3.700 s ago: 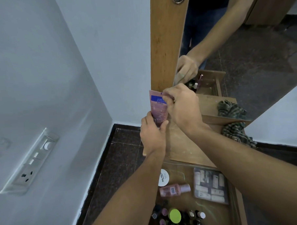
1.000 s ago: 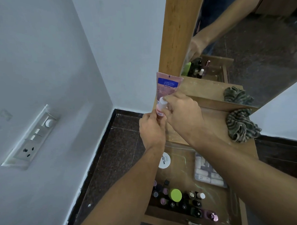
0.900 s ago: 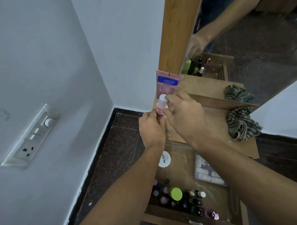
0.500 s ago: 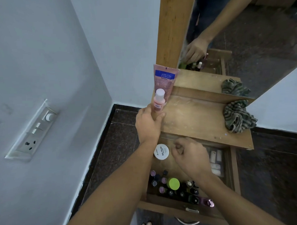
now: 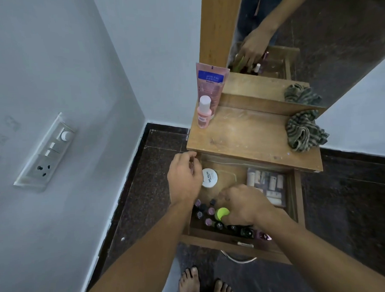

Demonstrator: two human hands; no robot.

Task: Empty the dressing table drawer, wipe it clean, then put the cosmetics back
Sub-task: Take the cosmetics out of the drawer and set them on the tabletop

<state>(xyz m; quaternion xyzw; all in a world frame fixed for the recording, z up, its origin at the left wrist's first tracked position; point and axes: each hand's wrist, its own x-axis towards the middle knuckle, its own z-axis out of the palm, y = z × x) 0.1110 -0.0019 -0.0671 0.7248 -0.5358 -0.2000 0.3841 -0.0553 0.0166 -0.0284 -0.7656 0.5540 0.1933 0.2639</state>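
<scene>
Hard to read inside the drawer point(image 5: 298, 198): dark nail polish bottles point(image 5: 206, 213) crowded along its front wall, several covered by the right hand point(image 5: 245, 206) and its forearm; of the green-capped bottle point(image 5: 221, 213) among them, only the round cap in sight, body hidden; contents of the clear box point(image 5: 266, 184) at the drawer's right side blurred into pale tubes; rear of the drawer cut off beneath the tabletop point(image 5: 248, 134); white jar point(image 5: 209, 177) lettered NAIL POLISH at the drawer's left rear. Reaches down into the drawer with the right hand, knuckles up, fingers curled over and round the green cap, fingertips out of sight; hovers with the left hand point(image 5: 184, 179) at the drawer's left rear corner, just beside the jar, fingers loosely curled inward; cannot tell whether anything is pinched there. Above the drawer, on the tabletop: pink tube point(image 5: 210, 85) upright at the left rear, small pink bottle point(image 5: 204, 113) with white cap upright just before it, striped cloth point(image 5: 304, 132) bunched at the right end; in front of the drawer, bare feet point(image 5: 204, 282) cut off by the bottom edge.
</scene>
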